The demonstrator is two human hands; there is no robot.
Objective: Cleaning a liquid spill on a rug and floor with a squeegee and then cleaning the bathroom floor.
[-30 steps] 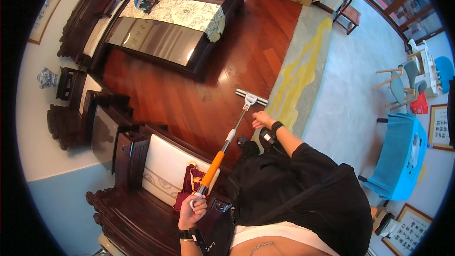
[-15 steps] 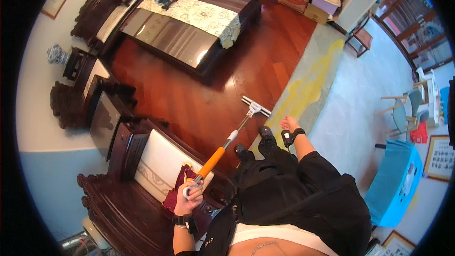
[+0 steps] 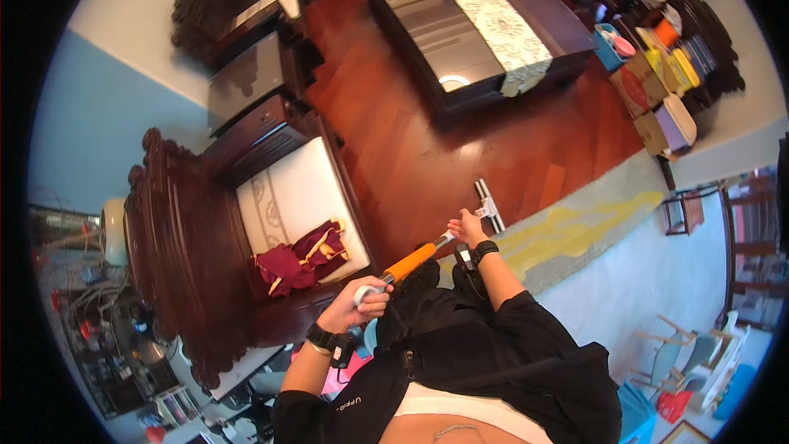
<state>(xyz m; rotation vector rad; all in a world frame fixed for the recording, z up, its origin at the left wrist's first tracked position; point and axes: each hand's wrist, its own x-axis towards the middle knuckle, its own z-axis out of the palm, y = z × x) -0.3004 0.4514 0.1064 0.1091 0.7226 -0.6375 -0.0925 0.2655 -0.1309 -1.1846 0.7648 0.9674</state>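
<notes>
I hold a mop with a silver pole and an orange grip (image 3: 411,262). My left hand (image 3: 364,299) is wrapped round the white end of its handle. My right hand (image 3: 468,228) is closed round the lower pole, hiding part of it. The narrow white mop head (image 3: 488,206) lies on the reddish-brown wood floor (image 3: 427,156), close to the border with a grey, yellow-stained strip (image 3: 567,234).
A carved dark wood sofa chair (image 3: 177,238) with a white cushion and a maroon cloth (image 3: 304,259) stands at left. Ahead is a low dark table (image 3: 460,99) with a patterned runner. Boxes (image 3: 641,86) and a small wooden chair (image 3: 686,211) stand at right.
My right hand has come from free beside my leg to the mop's pole. The view has turned, so the room appears shifted. My left hand keeps its hold on the handle end.
</notes>
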